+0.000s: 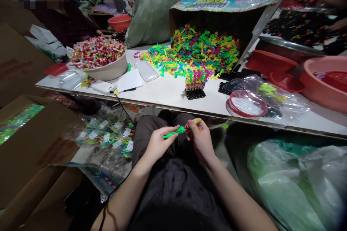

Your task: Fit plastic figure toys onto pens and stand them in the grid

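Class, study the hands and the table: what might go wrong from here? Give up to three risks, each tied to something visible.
1. The small green piece is held in the left hand away from the table, so it might slip and drop.
2. The colourful figures on the black base stand near the front edge; a bump might topple them.
3. The dark cable hanging over that edge might snag.

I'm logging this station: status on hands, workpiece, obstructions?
Left hand holding green piece. Right hand at its end, grip unclear, yellow bits showing there. White table just beyond; no obstruction visible between hands.
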{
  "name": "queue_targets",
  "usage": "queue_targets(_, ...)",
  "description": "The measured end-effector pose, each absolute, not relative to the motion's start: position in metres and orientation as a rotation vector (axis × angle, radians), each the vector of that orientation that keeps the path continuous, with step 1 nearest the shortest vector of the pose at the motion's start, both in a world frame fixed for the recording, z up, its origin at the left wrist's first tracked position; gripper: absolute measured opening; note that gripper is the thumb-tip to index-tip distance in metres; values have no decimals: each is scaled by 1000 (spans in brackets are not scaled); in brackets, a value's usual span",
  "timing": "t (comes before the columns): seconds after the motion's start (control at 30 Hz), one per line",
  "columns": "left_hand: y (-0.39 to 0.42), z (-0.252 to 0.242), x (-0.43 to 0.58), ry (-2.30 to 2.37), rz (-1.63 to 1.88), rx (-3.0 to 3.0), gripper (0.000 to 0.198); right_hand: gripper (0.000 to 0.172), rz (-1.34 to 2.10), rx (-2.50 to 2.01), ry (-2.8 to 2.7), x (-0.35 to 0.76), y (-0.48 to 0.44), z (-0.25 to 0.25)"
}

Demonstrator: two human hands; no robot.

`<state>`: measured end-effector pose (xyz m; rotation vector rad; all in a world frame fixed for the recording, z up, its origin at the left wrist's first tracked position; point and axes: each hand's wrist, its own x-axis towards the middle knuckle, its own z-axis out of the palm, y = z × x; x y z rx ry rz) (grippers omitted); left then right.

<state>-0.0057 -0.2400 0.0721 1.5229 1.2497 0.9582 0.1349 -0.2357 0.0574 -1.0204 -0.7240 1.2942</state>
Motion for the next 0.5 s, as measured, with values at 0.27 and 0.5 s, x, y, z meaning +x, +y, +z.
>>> queue_targets(0.27,-236,67,-1,1201,956,1347,31,30,1335,-1064,-652,136,-229,51)
queue_targets(0.5,-220,68,-20,1165,931,1344,31,32,1458,-1319,-918,156,-222,24)
